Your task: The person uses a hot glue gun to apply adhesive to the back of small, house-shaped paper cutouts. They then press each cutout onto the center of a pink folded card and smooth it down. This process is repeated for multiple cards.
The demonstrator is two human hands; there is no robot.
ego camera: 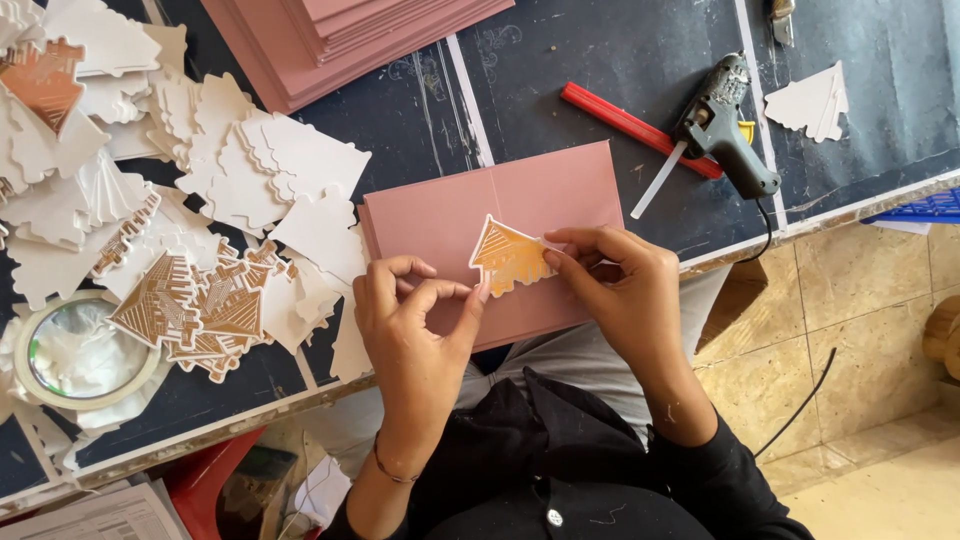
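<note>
Dark worktable [560, 60], pink card [450, 215] at centre. Both hands pinch an orange house-shaped cutout [508, 257] over it: left hand [415, 335] thumb and forefinger at its lower left edge, right hand [620, 285] fingertips closed on its right edge, wrists angled inward.

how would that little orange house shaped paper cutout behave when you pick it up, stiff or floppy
The orange house-shaped paper cutout looks thin and flat, so probably very light. Both the left hand and right hand pinch it by its edges and it stays flat, so likely slightly stiff card, though it would bend easily. Its jagged white border may crease or tear if gripped hard.
</note>
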